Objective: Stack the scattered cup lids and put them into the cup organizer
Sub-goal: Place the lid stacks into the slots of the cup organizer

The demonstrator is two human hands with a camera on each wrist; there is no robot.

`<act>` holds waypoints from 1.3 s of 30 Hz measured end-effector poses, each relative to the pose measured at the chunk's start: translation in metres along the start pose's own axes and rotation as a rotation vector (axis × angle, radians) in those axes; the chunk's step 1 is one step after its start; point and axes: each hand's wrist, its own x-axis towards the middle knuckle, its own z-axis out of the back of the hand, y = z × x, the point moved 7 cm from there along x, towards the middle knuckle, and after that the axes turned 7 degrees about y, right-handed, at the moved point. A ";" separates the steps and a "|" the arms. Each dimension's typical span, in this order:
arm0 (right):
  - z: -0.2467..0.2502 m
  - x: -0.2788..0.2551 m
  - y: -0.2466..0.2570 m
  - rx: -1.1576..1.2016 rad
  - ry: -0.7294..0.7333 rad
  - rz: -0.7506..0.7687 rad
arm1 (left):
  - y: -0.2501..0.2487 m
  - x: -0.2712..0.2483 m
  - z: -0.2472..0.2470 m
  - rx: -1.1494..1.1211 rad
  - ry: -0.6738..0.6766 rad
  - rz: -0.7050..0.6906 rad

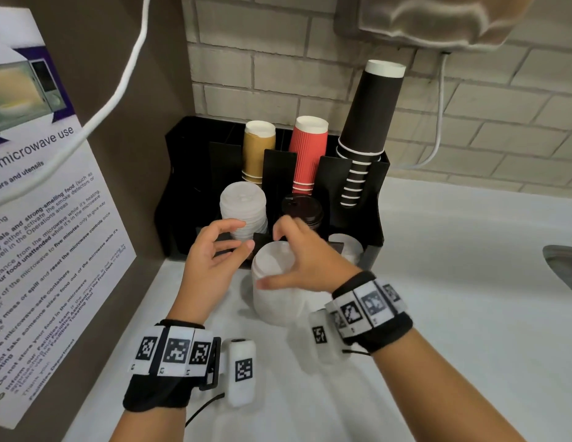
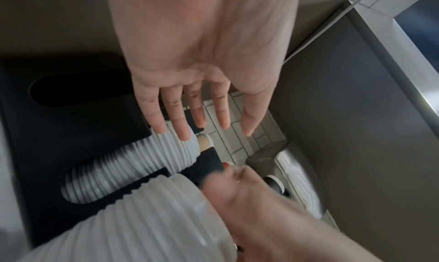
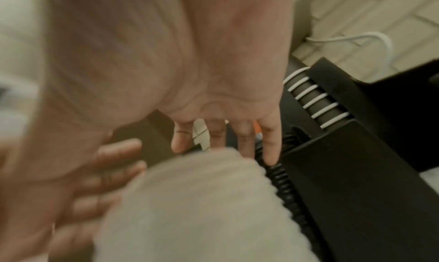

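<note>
I have the lid stack standing on the counter just before the organizer, my right hand draped over its top, whether gripping I cannot tell. My left hand hovers beside it, fingers relaxed, holding nothing. I'd steady both sides and keep the stack upright while lifting it in.

White lid stack, black organizer, ribbed red cups, tan cups, black white-rimmed cups.
</note>
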 end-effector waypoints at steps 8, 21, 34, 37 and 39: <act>-0.020 0.002 -0.006 -0.030 0.036 -0.088 | -0.001 -0.004 0.003 0.025 -0.003 0.008; 0.026 -0.026 -0.009 0.445 -0.344 -0.007 | -0.005 -0.011 -0.037 -0.045 0.330 0.036; 0.022 -0.054 -0.004 0.705 -0.073 -0.008 | -0.022 -0.012 -0.055 -0.179 0.343 -0.047; 0.023 -0.056 -0.004 0.731 -0.075 -0.010 | -0.021 -0.012 -0.056 -0.221 0.341 -0.056; 0.023 -0.056 -0.005 0.755 -0.080 -0.016 | -0.021 -0.013 -0.056 -0.224 0.339 -0.063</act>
